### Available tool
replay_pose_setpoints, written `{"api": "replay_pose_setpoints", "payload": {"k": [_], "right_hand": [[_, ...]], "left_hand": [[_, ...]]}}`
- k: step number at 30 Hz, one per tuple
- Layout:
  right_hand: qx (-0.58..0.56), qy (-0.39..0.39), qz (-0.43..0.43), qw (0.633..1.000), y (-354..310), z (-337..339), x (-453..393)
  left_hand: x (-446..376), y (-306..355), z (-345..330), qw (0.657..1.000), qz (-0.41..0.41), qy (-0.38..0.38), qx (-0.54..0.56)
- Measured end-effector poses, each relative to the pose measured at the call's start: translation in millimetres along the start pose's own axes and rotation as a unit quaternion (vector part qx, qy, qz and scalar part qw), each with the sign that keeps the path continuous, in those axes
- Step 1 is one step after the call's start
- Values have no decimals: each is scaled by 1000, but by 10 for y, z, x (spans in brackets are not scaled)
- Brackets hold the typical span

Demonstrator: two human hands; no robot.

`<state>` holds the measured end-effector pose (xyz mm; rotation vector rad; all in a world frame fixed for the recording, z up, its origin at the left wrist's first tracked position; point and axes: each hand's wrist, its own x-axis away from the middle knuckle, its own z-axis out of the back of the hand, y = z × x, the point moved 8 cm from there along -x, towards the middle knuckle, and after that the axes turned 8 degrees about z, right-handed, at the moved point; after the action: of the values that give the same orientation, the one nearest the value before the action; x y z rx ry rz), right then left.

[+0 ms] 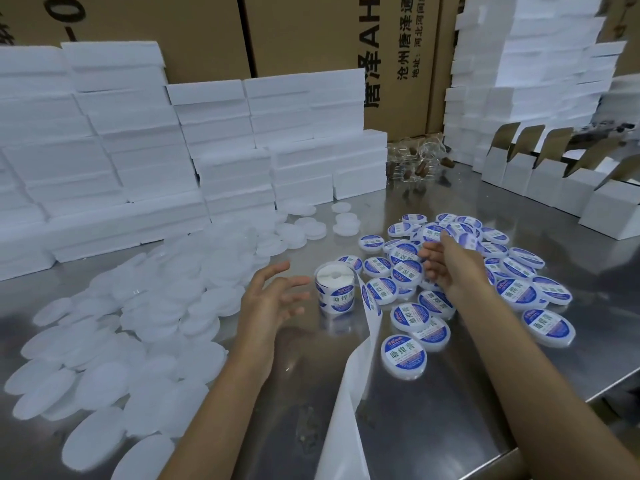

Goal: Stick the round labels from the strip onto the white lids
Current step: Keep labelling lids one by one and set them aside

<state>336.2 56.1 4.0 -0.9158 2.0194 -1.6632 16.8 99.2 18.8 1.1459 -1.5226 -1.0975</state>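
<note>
A roll of round blue-and-white labels stands on end on the steel table, and its bare backing strip trails toward me. My left hand hovers just left of the roll with its fingers spread, holding nothing. My right hand reaches out over a heap of labelled lids. Its fingertips are at a tilted labelled lid on top of the heap, with no plain grip on it. Several plain white lids lie piled on the left.
Stacks of white foam boxes wall off the left and back, with more at the far right. Open white cartons line the right rear. Clear small jars sit at the back by brown cardboard boxes. The table's edge runs along the lower right.
</note>
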Motion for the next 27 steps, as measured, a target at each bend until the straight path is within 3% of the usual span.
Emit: {"api": "replay_pose_setpoints", "payload": {"k": [7,12,16,20,24,27], "right_hand": [[71,-12,36,997,6,-47,44],[172,-52,159,971,-150,-286,239],[278,-103,318,901,-404,-776,653],[327,-214,417,821,-430,-1480,1223],[391,-356,416,740,-82,-2137,1592],[449,-415,355,707,271,-2434,1652]], "left_hand": [[-68,-118,197,997,37,70,12],[-88,-146,206,995,43,85,2],[-75,-122,261,993,21,117,11],[-26,61,509,975,-39,209,63],[44,270,844,946,-93,286,121],[74,339,1072,929,-105,324,145]]}}
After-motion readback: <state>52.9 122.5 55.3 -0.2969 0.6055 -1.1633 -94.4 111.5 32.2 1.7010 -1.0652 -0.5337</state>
